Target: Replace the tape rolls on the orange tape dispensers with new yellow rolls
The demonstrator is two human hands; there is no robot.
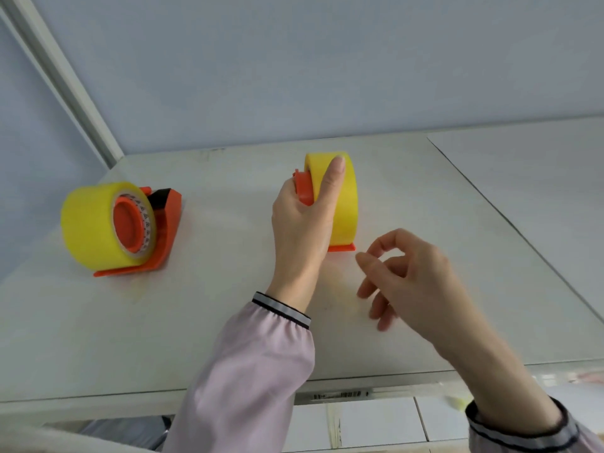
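Two orange tape dispensers stand on the white table (228, 338), each carrying a yellow roll. The left dispenser (163, 230) holds a yellow roll (88, 223) around its orange hub and stands alone. My left hand (304, 217) grips the second dispenser (304, 189) at mid-table, thumb on its orange hub and forefinger laid over its yellow roll (346, 204). My right hand (411, 276) hovers just right of and nearer than that roll, fingers curled loosely and apart, holding nothing.
A pale wall rises behind the table, with a white frame post (65, 80) at the far left. A seam (490, 204) runs diagonally where a second white surface adjoins on the right. The table's near edge (359, 380) lies below my wrists.
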